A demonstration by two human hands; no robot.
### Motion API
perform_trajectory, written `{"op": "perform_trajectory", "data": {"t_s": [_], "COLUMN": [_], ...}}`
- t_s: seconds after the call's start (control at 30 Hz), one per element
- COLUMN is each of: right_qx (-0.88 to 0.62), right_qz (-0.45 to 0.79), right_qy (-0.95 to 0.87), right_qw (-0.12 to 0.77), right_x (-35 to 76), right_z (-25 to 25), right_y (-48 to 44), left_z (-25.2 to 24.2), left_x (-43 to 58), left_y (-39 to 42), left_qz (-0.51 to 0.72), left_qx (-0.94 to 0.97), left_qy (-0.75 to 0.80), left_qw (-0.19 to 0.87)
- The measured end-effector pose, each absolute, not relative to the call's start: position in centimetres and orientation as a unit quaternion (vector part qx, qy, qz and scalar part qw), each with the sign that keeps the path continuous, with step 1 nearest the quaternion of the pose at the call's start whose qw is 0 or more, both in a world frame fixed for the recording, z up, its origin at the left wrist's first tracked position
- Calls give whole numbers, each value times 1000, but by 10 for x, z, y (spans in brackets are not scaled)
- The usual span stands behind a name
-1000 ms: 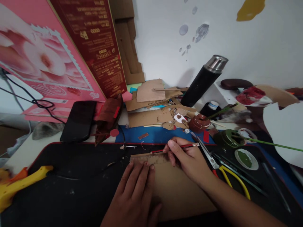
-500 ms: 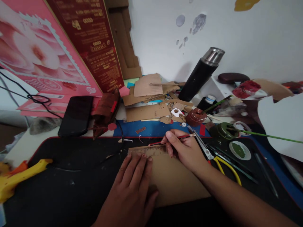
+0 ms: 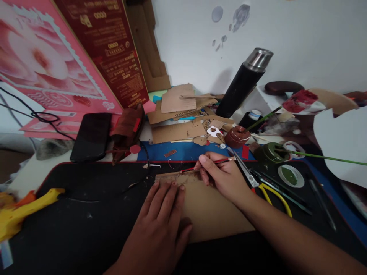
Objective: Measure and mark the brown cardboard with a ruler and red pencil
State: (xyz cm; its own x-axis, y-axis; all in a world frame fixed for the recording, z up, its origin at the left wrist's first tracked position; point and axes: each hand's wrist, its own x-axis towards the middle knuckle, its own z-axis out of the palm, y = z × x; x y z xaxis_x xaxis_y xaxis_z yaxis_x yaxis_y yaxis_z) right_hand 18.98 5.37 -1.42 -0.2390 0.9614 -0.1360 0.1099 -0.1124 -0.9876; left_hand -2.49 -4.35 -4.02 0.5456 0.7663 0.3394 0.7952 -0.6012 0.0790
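Cardboard sheet (image 3: 213, 214) flat on the counter's black mat (image 3: 86, 221), ruler (image 3: 186, 177) along its far edge. Left hand (image 3: 163, 225) spread, pressing down; right hand (image 3: 226, 179) pinching a red pencil (image 3: 225, 160). Press firm, tip tight to ruler.

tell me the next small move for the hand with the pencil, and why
Probably run the red pencil along the ruler. The right hand holds the pencil with its tip at the ruler's far edge, while the left hand lies flat, fingertips pinning the ruler on the cardboard sheet. So the guide looks steadied for a line.
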Motion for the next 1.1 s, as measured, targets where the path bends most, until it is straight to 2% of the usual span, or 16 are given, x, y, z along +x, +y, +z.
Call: {"op": "perform_trajectory", "data": {"t_s": [1.1], "right_qx": [-492], "right_qz": [553], "right_qy": [-558], "right_qw": [374], "right_x": [190], "right_z": [-14], "right_y": [54], "left_z": [-39], "left_x": [-25], "left_y": [-43], "left_qz": [-163], "left_qx": [-882], "left_qy": [-441], "left_qw": [37]}}
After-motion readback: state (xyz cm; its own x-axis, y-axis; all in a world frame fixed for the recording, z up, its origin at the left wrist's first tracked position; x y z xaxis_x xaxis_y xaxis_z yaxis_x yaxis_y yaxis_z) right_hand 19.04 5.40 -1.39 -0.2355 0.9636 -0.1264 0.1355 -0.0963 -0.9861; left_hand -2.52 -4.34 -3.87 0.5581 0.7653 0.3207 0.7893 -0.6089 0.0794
